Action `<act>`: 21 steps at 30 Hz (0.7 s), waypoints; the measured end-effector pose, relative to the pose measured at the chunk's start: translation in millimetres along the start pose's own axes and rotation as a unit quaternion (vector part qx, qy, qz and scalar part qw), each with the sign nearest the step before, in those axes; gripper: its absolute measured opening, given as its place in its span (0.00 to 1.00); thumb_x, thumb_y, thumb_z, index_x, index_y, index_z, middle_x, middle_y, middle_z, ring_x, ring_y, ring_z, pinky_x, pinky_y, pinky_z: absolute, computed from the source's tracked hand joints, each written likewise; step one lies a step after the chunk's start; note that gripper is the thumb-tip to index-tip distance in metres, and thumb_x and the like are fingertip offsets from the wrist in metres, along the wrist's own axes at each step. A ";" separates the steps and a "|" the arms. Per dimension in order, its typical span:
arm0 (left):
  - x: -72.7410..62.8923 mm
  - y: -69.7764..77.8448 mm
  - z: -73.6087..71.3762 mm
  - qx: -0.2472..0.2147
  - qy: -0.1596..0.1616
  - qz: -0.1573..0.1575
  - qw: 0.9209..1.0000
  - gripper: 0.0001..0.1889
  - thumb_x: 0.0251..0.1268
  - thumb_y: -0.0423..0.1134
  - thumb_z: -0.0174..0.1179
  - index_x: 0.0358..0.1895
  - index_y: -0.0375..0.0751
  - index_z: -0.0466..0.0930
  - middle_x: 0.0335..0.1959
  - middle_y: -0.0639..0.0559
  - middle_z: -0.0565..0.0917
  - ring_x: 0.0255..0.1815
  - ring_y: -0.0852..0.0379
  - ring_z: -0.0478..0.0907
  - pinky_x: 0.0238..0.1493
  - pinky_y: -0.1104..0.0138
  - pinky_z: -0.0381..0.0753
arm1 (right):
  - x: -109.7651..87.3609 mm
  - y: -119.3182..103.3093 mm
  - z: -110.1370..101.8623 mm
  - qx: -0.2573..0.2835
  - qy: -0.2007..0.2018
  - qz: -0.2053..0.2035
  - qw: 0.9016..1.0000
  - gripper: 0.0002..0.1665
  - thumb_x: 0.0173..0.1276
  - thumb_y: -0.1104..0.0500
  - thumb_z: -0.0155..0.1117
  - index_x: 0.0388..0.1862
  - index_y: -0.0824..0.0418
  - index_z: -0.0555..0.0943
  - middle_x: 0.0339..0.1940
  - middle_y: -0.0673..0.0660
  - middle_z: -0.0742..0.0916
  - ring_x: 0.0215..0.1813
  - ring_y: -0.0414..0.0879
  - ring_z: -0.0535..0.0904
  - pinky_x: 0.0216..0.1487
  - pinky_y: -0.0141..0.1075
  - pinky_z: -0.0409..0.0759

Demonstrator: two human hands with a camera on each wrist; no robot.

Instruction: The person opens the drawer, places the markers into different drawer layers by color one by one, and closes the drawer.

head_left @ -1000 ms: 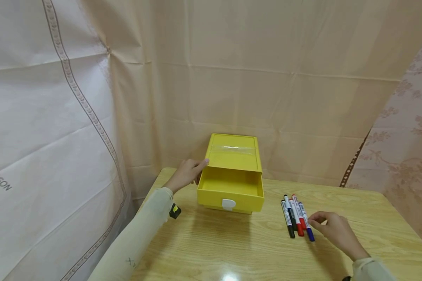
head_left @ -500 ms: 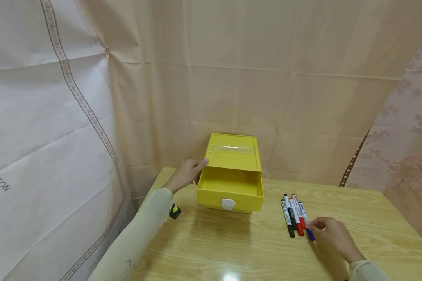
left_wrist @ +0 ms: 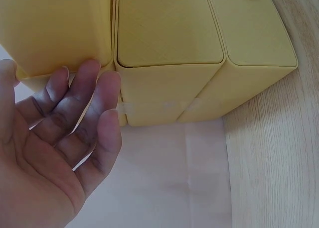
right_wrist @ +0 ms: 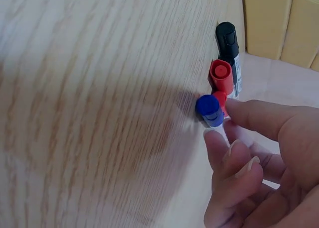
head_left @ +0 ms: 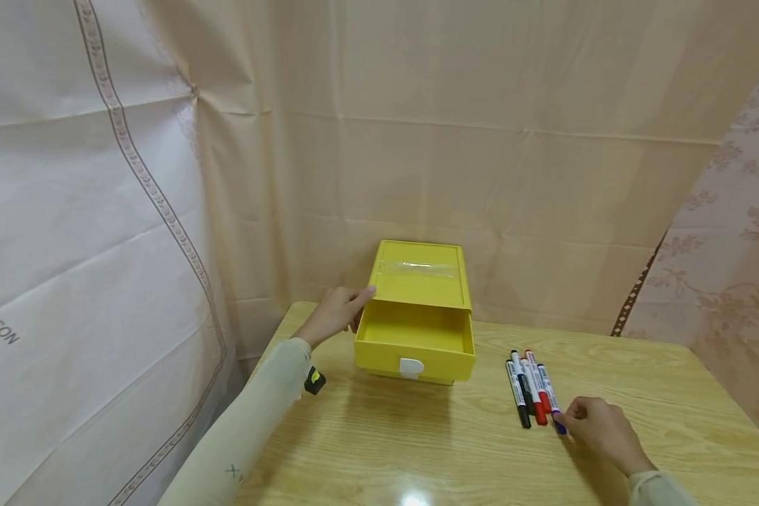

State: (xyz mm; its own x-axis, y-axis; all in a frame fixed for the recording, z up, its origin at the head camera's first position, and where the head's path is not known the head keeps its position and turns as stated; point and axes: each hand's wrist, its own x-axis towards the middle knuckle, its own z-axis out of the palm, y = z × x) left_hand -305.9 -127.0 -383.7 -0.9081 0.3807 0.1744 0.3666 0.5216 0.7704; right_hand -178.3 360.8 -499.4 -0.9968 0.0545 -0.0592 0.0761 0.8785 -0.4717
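A yellow drawer box (head_left: 420, 270) stands at the table's back, its top drawer (head_left: 414, 362) pulled out and bare inside. My left hand (head_left: 338, 313) rests against the box's left side, one fingertip at the lid's front corner. In the left wrist view, its loosely bent fingers (left_wrist: 102, 96) touch the yellow side. Several markers lie side by side to the right: a black-capped marker (head_left: 519, 397), red-capped markers (head_left: 536, 400) and a blue-capped marker (head_left: 546, 383). My right hand (head_left: 604, 432) pinches the blue-capped marker near its cap (right_wrist: 208, 106) between thumb and forefinger.
Beneath the top drawer, more yellow drawers (left_wrist: 169, 29) are stacked. A small black object with a yellow mark (head_left: 315, 380) shows beside the left sleeve. Cloth sheets (head_left: 417, 140) hang behind and at both sides of the wooden table (head_left: 379, 450).
My right hand has shifted slightly down along the blue-capped marker, its fingertips now at the cap. The left hand, the drawer box and the other markers have stayed put.
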 end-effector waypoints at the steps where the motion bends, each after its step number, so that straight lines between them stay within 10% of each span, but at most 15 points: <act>1: 0.0 -0.1 0.0 0.000 0.000 0.000 1.000 0.34 0.80 0.67 0.43 0.27 0.44 0.83 0.23 0.41 0.83 0.23 0.47 0.81 0.28 0.57 0.83 | -0.4 0.4 0.1 0.000 -0.002 0.000 1.000 0.15 0.68 0.50 0.72 0.27 0.55 0.80 0.20 0.47 0.77 0.27 0.45 0.71 0.28 0.39 0.66; 21: 0.1 -1.0 1.0 -0.002 0.001 -0.002 1.000 0.34 0.79 0.68 0.42 0.28 0.45 0.83 0.21 0.46 0.82 0.22 0.47 0.81 0.29 0.56 0.83 | -2.9 2.6 1.8 0.021 -0.043 0.039 0.998 0.18 0.66 0.51 0.74 0.23 0.59 0.81 0.16 0.50 0.80 0.17 0.41 0.73 0.21 0.34 0.71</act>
State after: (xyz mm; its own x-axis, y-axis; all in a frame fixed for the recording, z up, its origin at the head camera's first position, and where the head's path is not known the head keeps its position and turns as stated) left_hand -306.1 -126.7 -385.1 -0.9100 0.3771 0.1722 0.3619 0.5202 0.7736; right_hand -175.2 362.1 -502.1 -0.9819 0.0790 -0.1721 0.1560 0.8528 -0.4984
